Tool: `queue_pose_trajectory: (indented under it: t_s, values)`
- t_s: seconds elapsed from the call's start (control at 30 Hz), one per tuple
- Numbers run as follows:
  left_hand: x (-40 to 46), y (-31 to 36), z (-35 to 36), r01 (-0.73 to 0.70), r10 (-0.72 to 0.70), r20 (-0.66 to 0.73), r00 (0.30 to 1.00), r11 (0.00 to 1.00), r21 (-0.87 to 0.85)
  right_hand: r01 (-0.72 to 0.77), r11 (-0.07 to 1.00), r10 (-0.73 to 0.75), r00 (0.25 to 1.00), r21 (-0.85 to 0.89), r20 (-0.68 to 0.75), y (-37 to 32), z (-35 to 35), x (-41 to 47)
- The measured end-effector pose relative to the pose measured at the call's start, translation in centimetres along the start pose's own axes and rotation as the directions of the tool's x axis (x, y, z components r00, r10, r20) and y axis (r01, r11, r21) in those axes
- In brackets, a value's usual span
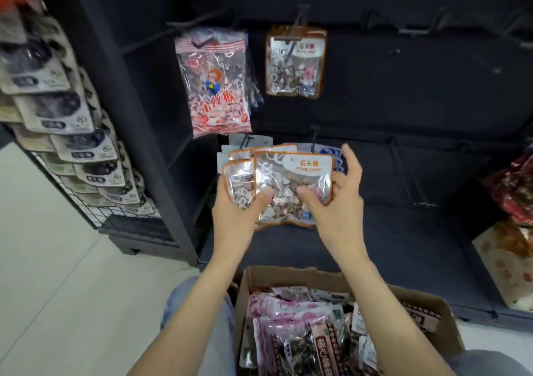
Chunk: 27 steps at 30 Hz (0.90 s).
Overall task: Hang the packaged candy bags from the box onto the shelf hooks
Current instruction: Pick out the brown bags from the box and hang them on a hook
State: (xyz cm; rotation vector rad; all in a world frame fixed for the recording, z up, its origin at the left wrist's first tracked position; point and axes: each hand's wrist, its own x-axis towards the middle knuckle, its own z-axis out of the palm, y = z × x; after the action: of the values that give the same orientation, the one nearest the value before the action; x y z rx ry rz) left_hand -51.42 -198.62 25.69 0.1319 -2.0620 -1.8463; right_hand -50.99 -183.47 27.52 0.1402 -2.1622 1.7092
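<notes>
Racks of grey pouches [66,122] far left on wire grid. Pink striped candy bag [215,84] hangs on upper hook. Left hand [240,211] raised mid-frame, thumb curled over fanned stone candy bags [291,185], gripping stack from below. Hung stone candy bag [295,62] above on hook. Right hand [337,202] thumb pressing front bag, fingers spread upward behind edge. Cardboard box [340,277] below, packed with bags. Red packets [513,191] far right.

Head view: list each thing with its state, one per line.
Stone candy bags: fanned stack, held by both hands.
Left hand: grips the stack.
Right hand: thumb on front bag, fingers spread.
Box: open, full.
Hung stone candy bag: on hook.
Pink bag: on hook.
</notes>
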Motion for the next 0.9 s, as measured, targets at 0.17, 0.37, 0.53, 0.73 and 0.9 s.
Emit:
queue_pose_trajectory:
  t_s: [0.17,0.37,0.53,0.73,0.9]
  values:
    - [4.5,4.2,-1.2,-0.19,0.198,-0.042,0.979,0.972,0.14,0.354,0.914,-0.361,0.932,-0.197,-0.001,-3.0,2.1,5.9]
    - [9.3,6.9,-1.3,-0.448,0.436,0.11,0.893,0.845,0.291,0.386,0.896,-0.404,0.914,-0.22,-0.042,-5.2,3.2,10.5]
    - [11.8,6.7,-1.2,-0.435,0.386,0.206,0.899,0.835,0.337,0.239,0.931,-0.262,0.964,-0.277,-0.048,-5.4,3.4,12.0]
    - [12.6,6.8,-0.6,-0.428,0.355,0.257,0.899,0.834,0.347,0.195,0.932,-0.222,0.974,-0.306,-0.054,-4.8,3.1,13.1]
    - [13.6,6.3,0.0,-0.394,0.296,0.284,0.912,0.825,0.406,0.192,0.914,-0.22,0.975,-0.357,-0.039,-4.2,2.8,15.0]
